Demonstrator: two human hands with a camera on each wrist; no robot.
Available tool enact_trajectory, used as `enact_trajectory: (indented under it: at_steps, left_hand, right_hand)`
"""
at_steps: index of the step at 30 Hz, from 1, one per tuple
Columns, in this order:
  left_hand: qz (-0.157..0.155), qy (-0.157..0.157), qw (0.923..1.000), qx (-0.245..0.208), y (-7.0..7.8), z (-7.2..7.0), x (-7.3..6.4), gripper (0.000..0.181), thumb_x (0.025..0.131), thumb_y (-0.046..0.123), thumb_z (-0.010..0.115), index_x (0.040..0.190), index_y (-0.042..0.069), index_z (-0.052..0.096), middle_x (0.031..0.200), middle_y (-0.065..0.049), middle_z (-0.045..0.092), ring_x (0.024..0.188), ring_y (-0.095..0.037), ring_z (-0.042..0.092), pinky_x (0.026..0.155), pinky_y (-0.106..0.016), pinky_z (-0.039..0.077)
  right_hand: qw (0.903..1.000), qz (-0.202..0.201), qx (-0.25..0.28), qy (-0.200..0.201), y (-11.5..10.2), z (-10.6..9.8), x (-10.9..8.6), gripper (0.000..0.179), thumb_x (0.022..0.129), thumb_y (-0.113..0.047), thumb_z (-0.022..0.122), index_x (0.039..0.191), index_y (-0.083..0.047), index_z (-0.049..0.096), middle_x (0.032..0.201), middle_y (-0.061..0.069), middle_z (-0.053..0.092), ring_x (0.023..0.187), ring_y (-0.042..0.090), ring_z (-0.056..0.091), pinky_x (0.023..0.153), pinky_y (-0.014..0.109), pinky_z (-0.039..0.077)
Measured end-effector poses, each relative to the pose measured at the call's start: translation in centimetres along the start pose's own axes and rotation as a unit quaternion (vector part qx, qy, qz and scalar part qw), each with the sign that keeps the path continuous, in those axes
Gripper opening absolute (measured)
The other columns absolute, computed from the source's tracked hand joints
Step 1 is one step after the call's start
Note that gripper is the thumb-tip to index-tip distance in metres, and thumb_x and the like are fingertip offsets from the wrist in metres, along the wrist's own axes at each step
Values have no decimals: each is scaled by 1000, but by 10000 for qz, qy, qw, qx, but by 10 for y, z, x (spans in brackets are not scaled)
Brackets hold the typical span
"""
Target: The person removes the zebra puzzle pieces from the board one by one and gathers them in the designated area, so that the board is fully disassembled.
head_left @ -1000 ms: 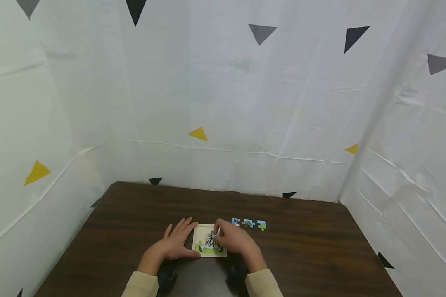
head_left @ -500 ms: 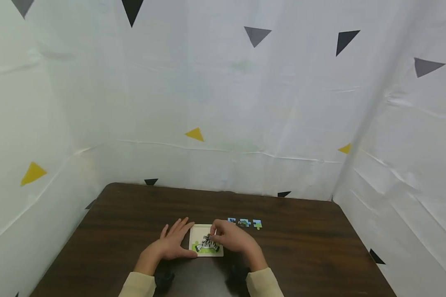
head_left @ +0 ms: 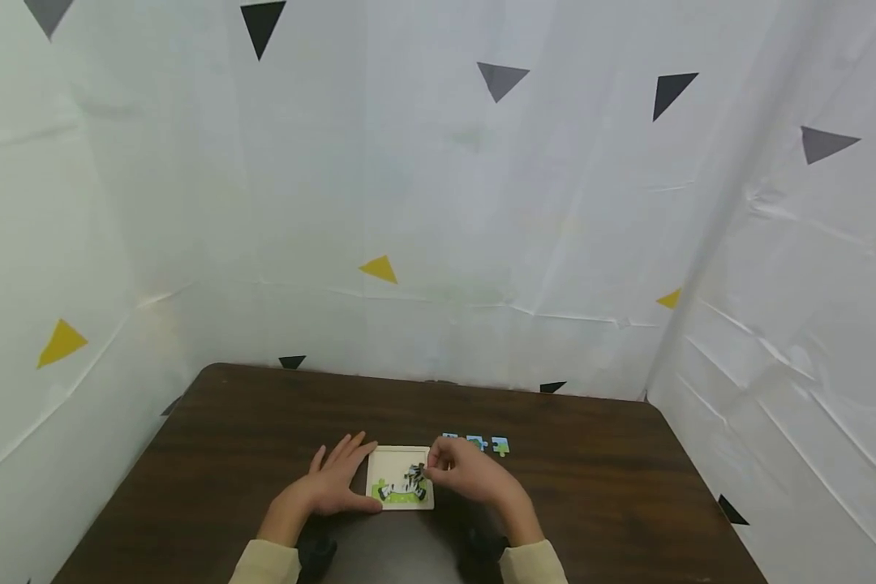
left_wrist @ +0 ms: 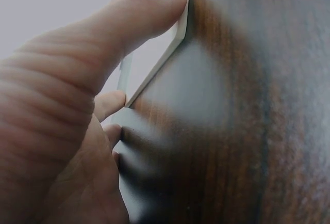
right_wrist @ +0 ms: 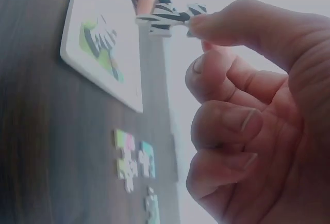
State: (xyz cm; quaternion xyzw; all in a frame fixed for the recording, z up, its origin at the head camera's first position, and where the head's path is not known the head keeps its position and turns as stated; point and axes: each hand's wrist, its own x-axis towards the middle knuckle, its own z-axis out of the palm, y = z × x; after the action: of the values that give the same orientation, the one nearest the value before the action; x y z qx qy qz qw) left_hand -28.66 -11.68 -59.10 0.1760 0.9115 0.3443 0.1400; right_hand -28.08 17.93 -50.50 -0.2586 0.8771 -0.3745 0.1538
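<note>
White striped piece [right_wrist: 167, 20], pinched in right fingers [right_wrist: 221, 28]; left fingers [head_left: 361, 453] spread, touching tray [head_left: 390, 466]

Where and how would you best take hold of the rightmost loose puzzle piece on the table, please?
I'd probably pinch the blue-and-green puzzle piece by its far and near edges, beside the near tab, coming from above and the right. It lies flat on the table, and the neighbouring puzzle piece sits close on its left.
</note>
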Motion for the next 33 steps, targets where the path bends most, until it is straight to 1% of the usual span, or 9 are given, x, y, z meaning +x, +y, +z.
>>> enact_trajectory:
  at_steps: [5,9,11,17,22,25,27,29,33]
  left_hand:
    - [46,-3,10000,-58,0,0,-2,120,77,78,82,170,20,33,181,-15,15,168,-45,7,126,-78,-4]
    - [104,-21,9998,-168,9,-4,-7,119,79,75,83,170,17,32,181,-19,15,167,-48,6,125,-79,-7]
    - [118,-54,9998,-128,10,-6,-9,118,80,73,82,170,17,31,181,-19,14,167,-48,6,124,-80,-6]
    - [-28,-168,9997,-146,16,-10,-10,117,81,68,85,170,15,31,181,-18,15,167,-46,8,126,-78,-4]
    - [-47,-19,10000,-38,6,-4,-4,119,79,76,82,171,20,31,181,-15,16,168,-44,9,127,-76,-3]
    - [37,92,10000,7,-1,-1,-2,120,78,79,80,171,22,30,182,-14,15,168,-44,8,127,-76,-3]
    - [111,141,9998,-51,-2,-1,-2,119,78,78,81,171,21,30,181,-16,16,167,-46,8,126,-77,-4]
    - [184,97,9998,-82,0,-2,-4,118,80,76,81,171,21,29,181,-17,14,167,-47,6,125,-78,-6]
    - [192,38,9997,-158,4,-2,-7,118,80,75,81,171,20,30,181,-18,14,167,-48,6,125,-79,-6]
  right_hand:
    - [9999,51,80,78,3,-8,-10,10,106,-20,68,99,-12,67,89,-4,65,75,8,57,68,28,48]
    - [9997,71,171,159,8,-16,-17,12,108,-22,66,102,-12,68,90,-3,65,77,10,58,70,29,49]
    - [9994,103,219,255,12,-20,-20,12,108,-22,66,103,-11,68,90,-2,65,77,9,57,70,29,49]
    - [9982,209,315,458,29,-38,-33,12,109,-20,66,106,-8,66,89,1,62,77,11,55,69,29,48]
    - [9979,414,387,326,41,-51,-40,15,109,-19,64,106,-4,64,86,1,61,77,13,54,69,30,47]
    - [9980,472,382,152,49,-56,-42,15,109,-14,62,104,-1,63,83,2,61,76,15,55,68,30,45]
    - [9979,526,359,80,56,-57,-43,14,109,-12,61,102,0,62,82,3,62,75,16,56,67,30,44]
    - [9978,585,305,92,62,-56,-43,13,109,-10,60,101,0,62,82,5,63,75,18,57,67,30,43]
    - [9969,665,284,295,72,-52,-43,12,107,-8,62,101,1,61,86,10,66,76,20,59,66,31,44]
